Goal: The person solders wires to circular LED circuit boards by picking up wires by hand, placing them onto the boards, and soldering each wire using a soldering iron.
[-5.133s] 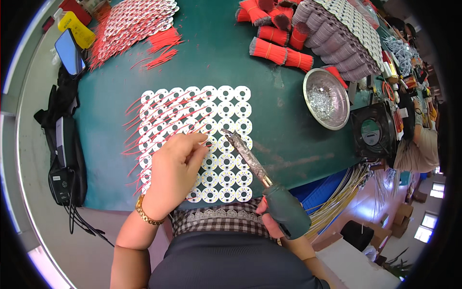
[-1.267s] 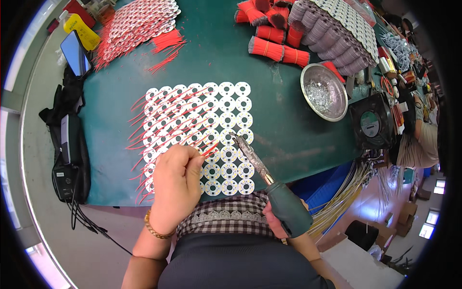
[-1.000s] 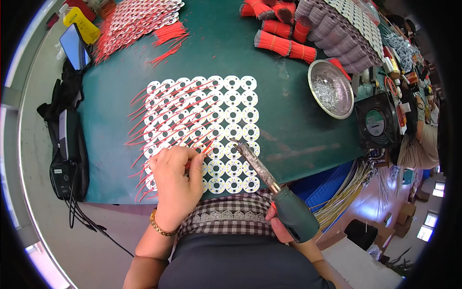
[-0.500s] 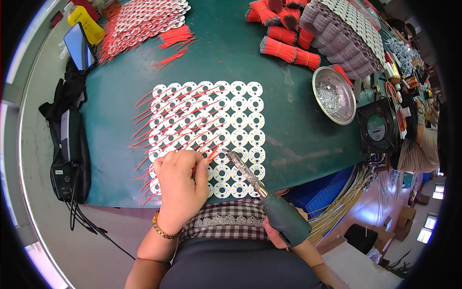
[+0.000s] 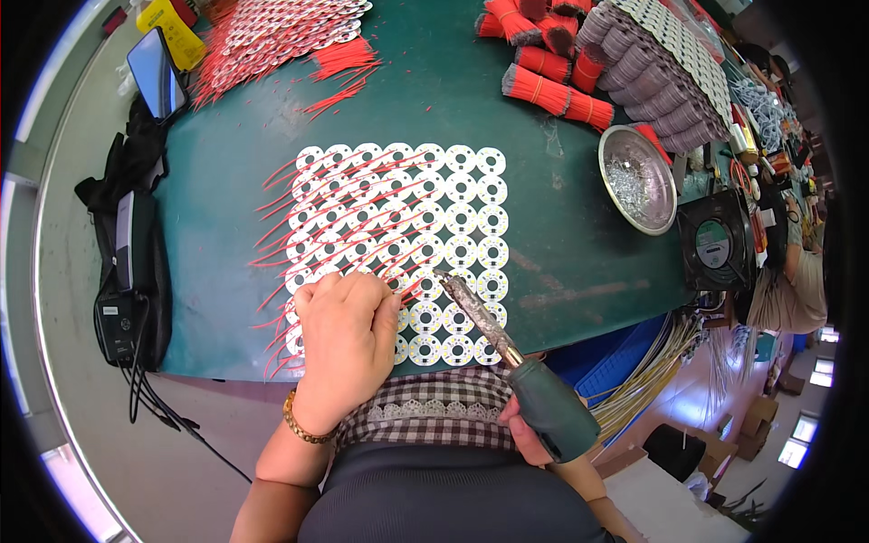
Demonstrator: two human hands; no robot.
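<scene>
A square panel of round white LED circuit boards (image 5: 462, 237) lies on the green table, with many thin red wires (image 5: 279, 242) running slantwise across its left and middle columns. My left hand (image 5: 346, 335) rests over the panel's lower left, thumb and fingers pinched together on a red wire beside the middle boards. Below the panel's right corner, my right hand (image 5: 527, 436) is wrapped round the dark green handle of a soldering iron (image 5: 554, 409). The iron's worn tip points up and left, close to the boards just right of my left fingertips. Whether it touches one is unclear.
Wired boards (image 5: 272, 45) are piled at the far left, near loose red wires (image 5: 342, 59). Bundled red wires (image 5: 543, 89) and stacked boards (image 5: 647, 68) stand far right. A metal bowl (image 5: 665, 185) and black fan (image 5: 715, 242) sit right. A phone (image 5: 156, 74) leans left.
The whole view has shifted slightly, so the table's things appear a little farther right. The iron's tip has moved slightly up and right. My left hand keeps its pinch over the panel.
</scene>
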